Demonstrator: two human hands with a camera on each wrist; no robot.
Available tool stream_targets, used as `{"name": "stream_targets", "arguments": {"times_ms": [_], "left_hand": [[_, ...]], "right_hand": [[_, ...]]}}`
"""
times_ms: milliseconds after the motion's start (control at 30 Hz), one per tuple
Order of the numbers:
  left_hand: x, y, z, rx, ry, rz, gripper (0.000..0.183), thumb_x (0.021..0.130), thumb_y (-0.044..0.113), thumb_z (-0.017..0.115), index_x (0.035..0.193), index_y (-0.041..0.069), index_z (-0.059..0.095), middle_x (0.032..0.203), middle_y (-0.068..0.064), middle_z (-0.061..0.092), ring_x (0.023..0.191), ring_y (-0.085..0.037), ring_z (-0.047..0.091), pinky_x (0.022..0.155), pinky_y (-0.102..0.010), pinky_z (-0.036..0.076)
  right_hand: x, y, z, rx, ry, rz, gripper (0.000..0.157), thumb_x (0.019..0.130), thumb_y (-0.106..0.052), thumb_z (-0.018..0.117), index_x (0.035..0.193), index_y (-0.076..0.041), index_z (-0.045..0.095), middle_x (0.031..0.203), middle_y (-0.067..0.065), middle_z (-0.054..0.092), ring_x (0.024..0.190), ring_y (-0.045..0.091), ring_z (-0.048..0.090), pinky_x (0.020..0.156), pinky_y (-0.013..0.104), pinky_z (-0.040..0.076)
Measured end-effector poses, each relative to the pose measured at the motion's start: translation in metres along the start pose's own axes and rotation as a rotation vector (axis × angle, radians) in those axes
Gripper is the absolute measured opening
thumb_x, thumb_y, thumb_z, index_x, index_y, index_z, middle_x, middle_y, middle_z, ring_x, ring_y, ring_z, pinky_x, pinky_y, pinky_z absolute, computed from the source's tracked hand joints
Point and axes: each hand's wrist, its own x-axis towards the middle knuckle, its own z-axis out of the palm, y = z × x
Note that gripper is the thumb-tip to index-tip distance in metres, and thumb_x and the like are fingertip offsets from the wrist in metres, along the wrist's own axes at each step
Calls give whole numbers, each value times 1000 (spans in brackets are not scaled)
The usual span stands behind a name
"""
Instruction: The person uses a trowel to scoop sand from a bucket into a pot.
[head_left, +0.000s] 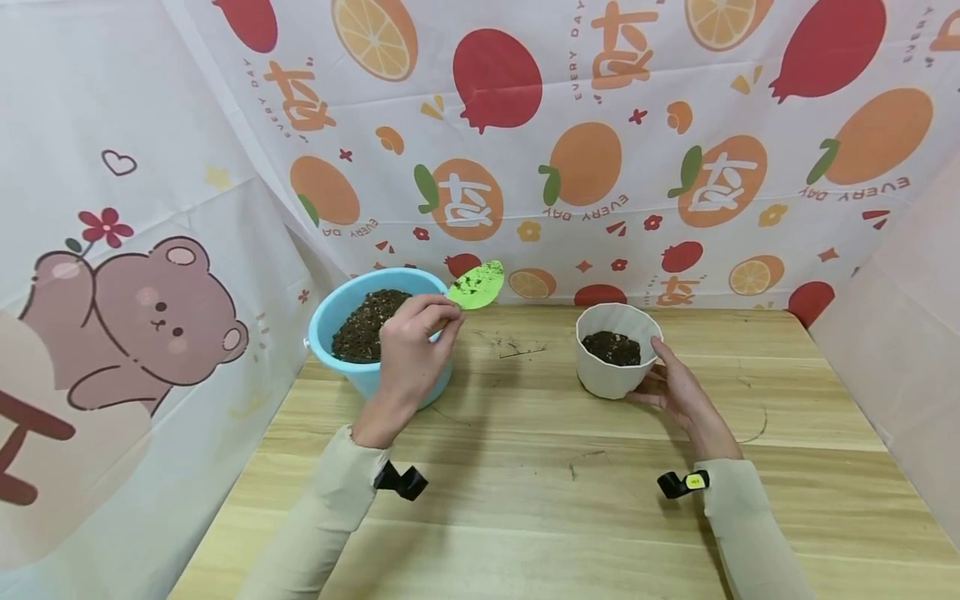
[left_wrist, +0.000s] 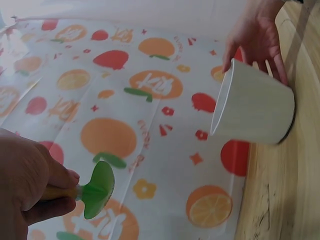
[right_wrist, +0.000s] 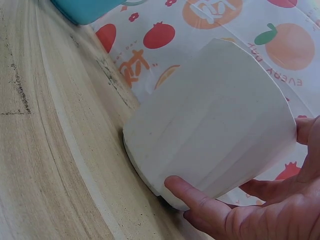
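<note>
My left hand (head_left: 416, 350) grips a small green garden trowel (head_left: 477, 285) by its wooden handle, raised over the right rim of a light-blue bucket (head_left: 318, 321). Flecks of dark soil cling to the trowel's blade. Inside the bucket lies a heap of dark soil (head_left: 367, 325). My right hand (head_left: 678, 387) holds a white flowerpot (head_left: 600, 377) from its right side, with fingers (right_wrist: 187, 195) spread from near the rim down to the base. The pot stands upright on the table, with dark soil (head_left: 611, 348) in its bottom.
The wooden table (head_left: 525, 508) has scattered soil crumbs and a few thin dark strands (head_left: 522, 353) between bucket and pot. Behind it hangs a fruit-printed cloth (head_left: 517, 233). A bear-printed cloth (head_left: 142, 192) closes off the left, and a plain pale one (head_left: 900, 333) the right.
</note>
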Motion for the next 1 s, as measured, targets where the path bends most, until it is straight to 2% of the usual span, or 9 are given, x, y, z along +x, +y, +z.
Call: {"name": "stream_targets", "arguments": {"times_ms": [267,433,567,733,833,1000], "left_hand": [[-5,-16,-25,33,22,-52,6,83,0,80,88,-2,78,92,-16,75,89,-30,73,81,-41,61],[-8,-25,-37,41,41,-86,6,82,-1,80,88,-3,78,90,-16,76,88,-30,73,82,-39,59],[-12,-32,-47,58,60,-108,6,82,-3,80,88,-3,78,91,-15,76,88,-29,73,83,-30,58],[-15,-40,-58,93,75,-117,7,82,-4,80,89,-3,79,91,-16,76,88,-31,74,86,-29,56],[-16,-44,-65,100,73,-119,6,82,-4,79,88,-4,78,91,-17,76,87,-32,74,88,-19,54],[-18,-51,-75,115,59,-126,6,81,-5,79,87,-3,79,92,-17,76,86,-33,73,89,-4,44]], "right_hand": [[-1,-1,0,-3,-16,-6,83,103,-65,32,165,-18,4,168,30,3,153,48,19,105,53,51],[-1,-1,0,-10,-20,-10,82,103,-65,31,165,-18,5,168,29,4,153,46,19,107,55,49],[0,-1,1,-7,-16,-4,82,103,-65,32,165,-19,5,168,29,4,153,46,19,108,56,48],[0,0,0,2,-12,0,82,103,-66,32,165,-19,5,168,29,3,153,47,19,107,55,49],[0,0,0,2,-11,-1,82,103,-65,33,165,-19,5,168,29,3,153,47,19,106,54,50],[0,0,1,-1,-11,-2,82,103,-65,33,165,-19,5,168,30,3,153,48,19,106,54,50]]}}
